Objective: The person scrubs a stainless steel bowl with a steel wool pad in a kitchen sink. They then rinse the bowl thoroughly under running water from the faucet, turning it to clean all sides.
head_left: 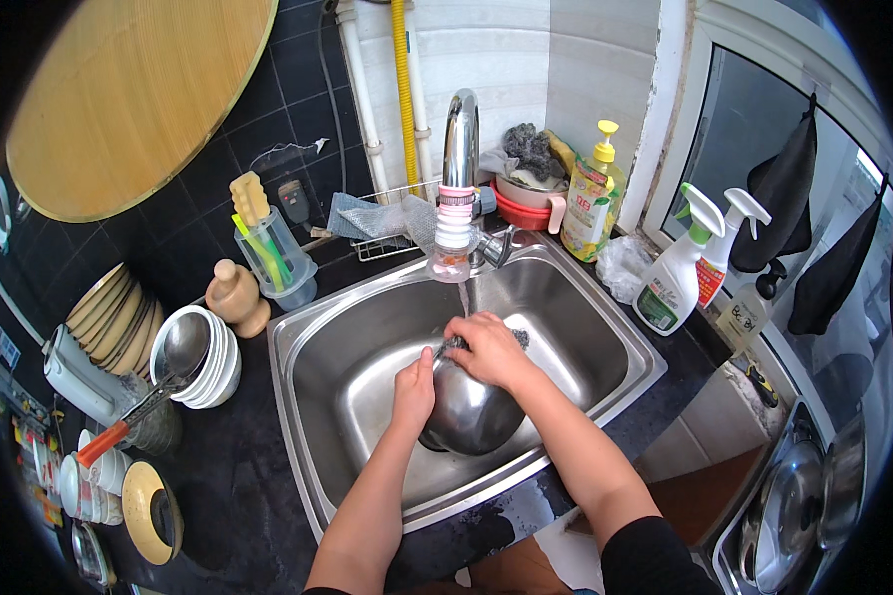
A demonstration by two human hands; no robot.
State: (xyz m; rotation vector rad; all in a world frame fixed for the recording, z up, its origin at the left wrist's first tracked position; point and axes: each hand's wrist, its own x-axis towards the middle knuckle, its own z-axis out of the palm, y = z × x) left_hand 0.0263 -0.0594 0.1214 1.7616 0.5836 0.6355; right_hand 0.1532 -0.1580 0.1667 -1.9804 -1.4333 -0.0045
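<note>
A round stainless steel bowl (472, 405) is tilted in the sink (357, 397), its shiny outer side toward me. My left hand (414, 390) grips the bowl's left edge, thumb up. At the bowl's far rim my right hand (488, 349) is curled over a grey steel wool scourer (521, 338), which shows only in part past the fingers. Just beyond my right hand, a thin stream of water runs from the faucet (456, 218), which has a pink and white nozzle. The inside of the bowl is hidden.
Stacked white bowls (198, 367) with a ladle (187, 347), a wooden jar (238, 297) and a utensil holder (283, 268) stand left of the sink. A yellow-pump detergent bottle (593, 203) and spray bottles (673, 283) line the right side. A yellowish bowl (141, 516) sits at lower left.
</note>
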